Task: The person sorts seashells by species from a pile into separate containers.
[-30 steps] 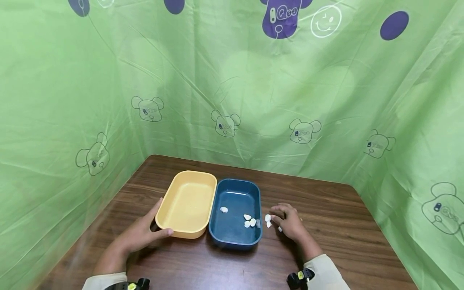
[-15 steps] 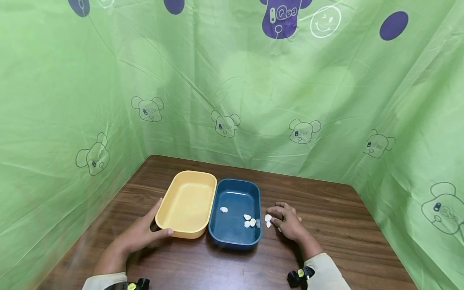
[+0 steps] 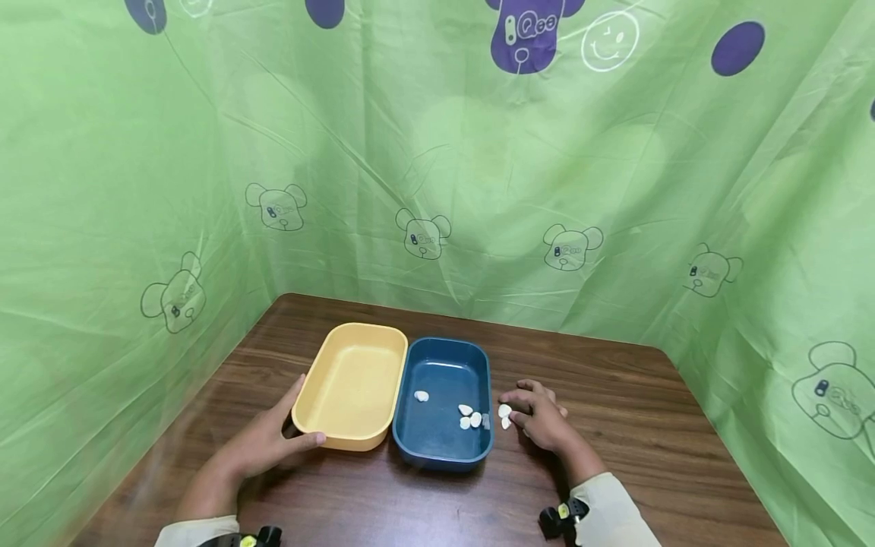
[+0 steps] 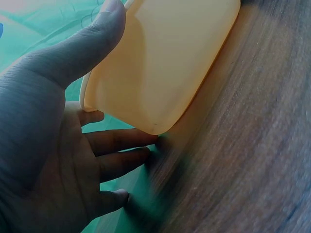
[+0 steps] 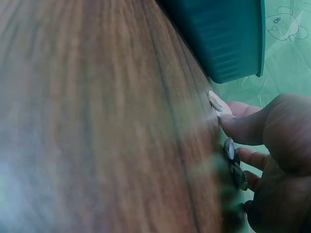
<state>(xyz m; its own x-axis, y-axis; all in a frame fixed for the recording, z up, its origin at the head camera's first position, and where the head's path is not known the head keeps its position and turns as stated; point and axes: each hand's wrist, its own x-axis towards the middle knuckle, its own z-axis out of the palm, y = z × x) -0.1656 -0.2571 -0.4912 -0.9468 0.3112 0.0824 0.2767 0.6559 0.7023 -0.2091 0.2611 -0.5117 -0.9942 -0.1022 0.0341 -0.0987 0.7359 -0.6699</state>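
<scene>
Blocking the head view, the right hand (image 3: 543, 422) hides some small shells (image 5: 238, 176).

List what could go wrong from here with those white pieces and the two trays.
1. The right hand is at loose white pieces lying close together on the table, so picking at one might scatter its neighbours.
2. A piece carried toward the blue tray could clip its raised wall and fall outside.
3. The left hand holds a corner of the yellow tray; a push might shove it into the blue one right beside it.
</scene>
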